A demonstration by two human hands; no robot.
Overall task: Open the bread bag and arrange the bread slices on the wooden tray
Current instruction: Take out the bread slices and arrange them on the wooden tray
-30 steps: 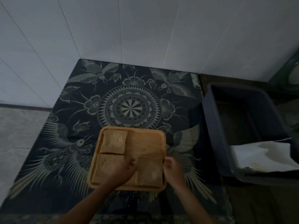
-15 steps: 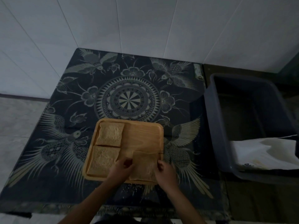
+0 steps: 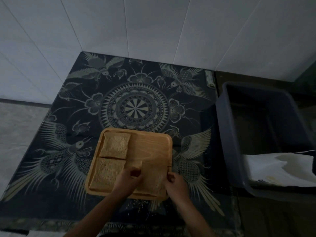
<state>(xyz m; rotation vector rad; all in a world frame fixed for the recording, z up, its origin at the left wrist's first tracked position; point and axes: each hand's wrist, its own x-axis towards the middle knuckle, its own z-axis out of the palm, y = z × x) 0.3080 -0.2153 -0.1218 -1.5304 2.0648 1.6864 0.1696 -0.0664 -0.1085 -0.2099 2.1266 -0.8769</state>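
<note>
A square wooden tray (image 3: 152, 144) lies on the dark patterned cloth near the table's front edge. Two bread slices lie flat along its left side, one at the far left (image 3: 115, 145) and one at the near left (image 3: 106, 173). A third slice (image 3: 153, 178) is in the near right corner, its far edge lifted off the tray. My left hand (image 3: 127, 179) pinches its left edge and my right hand (image 3: 176, 183) holds its right edge. The white bread bag (image 3: 277, 168) lies inside the bin at the right.
A dark grey plastic bin (image 3: 227, 134) stands just right of the table. White tiled walls close off the far side. Crumbs (image 3: 136, 202) dot the cloth in front of the tray. The table's left edge drops to a grey floor (image 3: 18, 130).
Both hands have shifted slightly on the third slice, and its far edge has tipped up from the tray. The camera has tilted, moving the scene in the frame.
</note>
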